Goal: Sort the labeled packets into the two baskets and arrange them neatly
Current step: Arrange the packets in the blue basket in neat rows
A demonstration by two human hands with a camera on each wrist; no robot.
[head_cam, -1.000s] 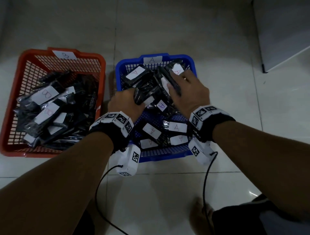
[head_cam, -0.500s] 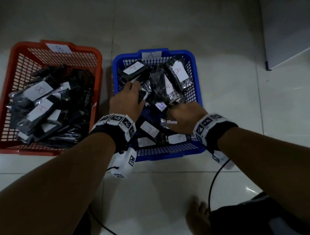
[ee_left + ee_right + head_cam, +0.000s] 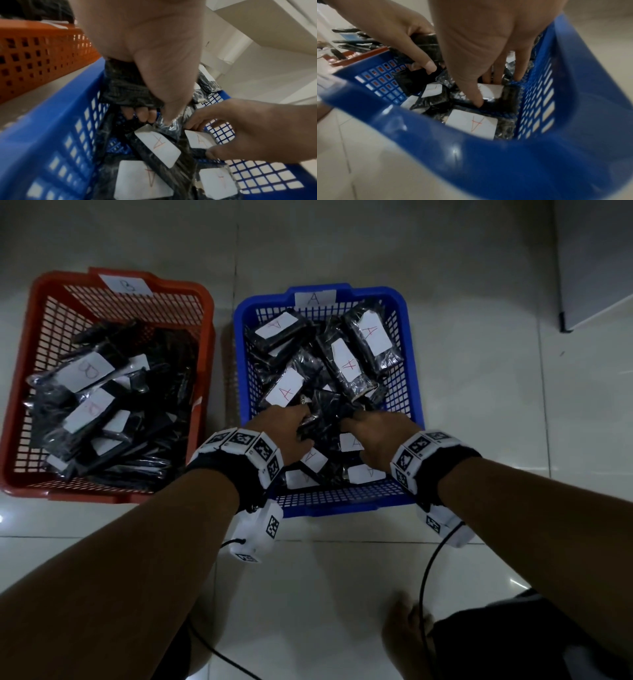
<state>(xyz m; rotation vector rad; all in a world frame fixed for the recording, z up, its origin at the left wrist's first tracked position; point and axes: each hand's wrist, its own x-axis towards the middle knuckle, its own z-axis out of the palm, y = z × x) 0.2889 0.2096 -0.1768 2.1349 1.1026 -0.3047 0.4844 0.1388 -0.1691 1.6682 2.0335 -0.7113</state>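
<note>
The blue basket, tagged A, holds several black packets with white A labels. The red basket, tagged B, holds B-labelled packets. Both hands are inside the blue basket near its middle. My left hand grips a black packet, fingers curled under it and thumb on top. My right hand pinches an A-labelled packet between thumb and fingers, close to the basket's right wall. More A packets lie below the hands.
The baskets stand side by side on a pale tiled floor. A white cabinet stands at the far right. My bare foot and the wrist cables are on the near floor.
My right hand has drawn back from the far packets to the middle of the blue basket and taken a labelled packet. My left hand has closed round a black packet beside it.
</note>
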